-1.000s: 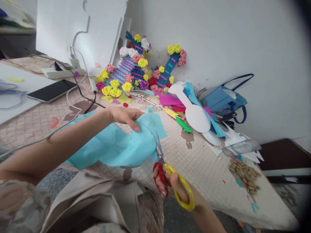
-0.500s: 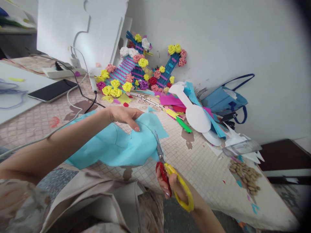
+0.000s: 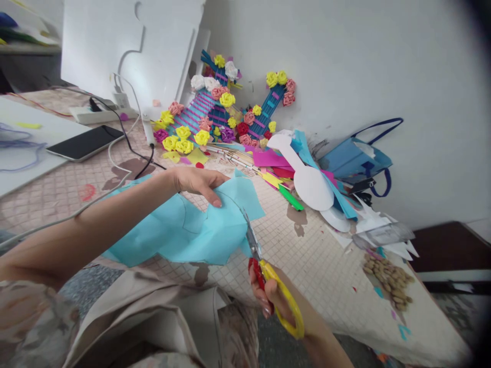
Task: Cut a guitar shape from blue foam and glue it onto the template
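A sheet of light blue paper (image 3: 192,230) with a curved outline drawn on it lies over the table's near edge. My left hand (image 3: 201,184) pinches its upper part, thumb on top and fingers hidden beneath. In my right hand (image 3: 270,294) is a pair of scissors (image 3: 253,243) with one red and one yellow handle. The blades point up and away, their tips at the paper's right side along the drawn curve. A cut separates a flap of the paper to the right of the blades.
Paper-flower decorations (image 3: 203,112) stand against the wall. White spoon-shaped cutouts (image 3: 312,186), coloured paper strips and a green marker-like piece (image 3: 290,197) lie to the right. Beyond are a blue bag (image 3: 353,158) and peanuts (image 3: 389,278). A phone (image 3: 86,142) and cables lie left; a white cable crosses near my left arm.
The scissor handles have come closer together, and the blades have closed slightly on the paper. My left hand keeps its place on the sheet.
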{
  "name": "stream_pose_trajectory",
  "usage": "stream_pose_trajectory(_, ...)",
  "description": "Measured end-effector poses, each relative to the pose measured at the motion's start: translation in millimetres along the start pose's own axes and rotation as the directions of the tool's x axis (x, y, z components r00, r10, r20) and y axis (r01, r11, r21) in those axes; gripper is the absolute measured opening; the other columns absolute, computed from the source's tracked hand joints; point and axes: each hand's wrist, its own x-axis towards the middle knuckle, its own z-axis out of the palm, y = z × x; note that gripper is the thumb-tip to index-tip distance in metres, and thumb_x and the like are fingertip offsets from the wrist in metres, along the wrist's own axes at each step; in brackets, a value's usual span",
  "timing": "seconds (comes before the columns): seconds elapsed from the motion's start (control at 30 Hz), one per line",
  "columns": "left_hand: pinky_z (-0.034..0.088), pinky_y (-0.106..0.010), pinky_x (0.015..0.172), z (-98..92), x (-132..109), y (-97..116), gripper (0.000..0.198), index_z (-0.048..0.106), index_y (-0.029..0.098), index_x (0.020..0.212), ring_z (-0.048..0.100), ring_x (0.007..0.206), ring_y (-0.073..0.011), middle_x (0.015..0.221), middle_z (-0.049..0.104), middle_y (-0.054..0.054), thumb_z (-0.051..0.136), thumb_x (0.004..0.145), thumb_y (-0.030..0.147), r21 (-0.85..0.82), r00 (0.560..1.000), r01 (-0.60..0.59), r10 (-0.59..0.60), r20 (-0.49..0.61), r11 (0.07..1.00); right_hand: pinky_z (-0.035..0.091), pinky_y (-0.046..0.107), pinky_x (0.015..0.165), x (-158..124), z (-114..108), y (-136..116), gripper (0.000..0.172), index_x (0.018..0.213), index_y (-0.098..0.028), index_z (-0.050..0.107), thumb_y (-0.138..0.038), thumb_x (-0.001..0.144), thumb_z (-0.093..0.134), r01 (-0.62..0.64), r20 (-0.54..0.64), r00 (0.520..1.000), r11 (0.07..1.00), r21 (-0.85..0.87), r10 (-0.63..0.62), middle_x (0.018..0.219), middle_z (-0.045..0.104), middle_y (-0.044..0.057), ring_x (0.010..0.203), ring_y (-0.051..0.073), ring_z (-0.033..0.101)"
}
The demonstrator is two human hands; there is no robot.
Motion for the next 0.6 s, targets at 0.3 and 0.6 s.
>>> stream_pose_trajectory(0.3, 0.056, -0.023, 0.072, -0.4, 0, 1, 0.044, 0.064, 0.011, 0.115, 0.071, 0.081, -0.0188, 0.097, 0.074, -0.009, 0.077, 0.074, 0.021, -0.006, 1.0, 0.008, -0.007, 0.019, 1.0, 0.036, 0.018, 0.037, 1, -6, 18, 0.062, 0.09, -0.02, 0.046, -0.08, 0.075, 0.045, 0.008, -0.03, 1.0, 0.998, -0.057, -0.01, 0.061, 0.038, -0.008, 0.04, 0.005, 0.038)
stream_pose_trajectory(0.6, 0.055, -0.022, 0.073, -2.2, 2, 1, 0.038, 0.066, 0.012, 0.111, 0.071, 0.085, -0.0187, 0.101, 0.074, -0.009, 0.076, 0.075, 0.018, 0.023, 0.999, -0.007, 0.006, 0.042, 1.0, 0.035, 0.019, 0.038, -3, -2, 10, 0.061, 0.089, -0.02, 0.047, -0.08, 0.075, 0.046, -0.037, -0.061, 0.998, 0.994, -0.098, 0.031, 0.058, 0.036, -0.009, 0.04, 0.005, 0.034)
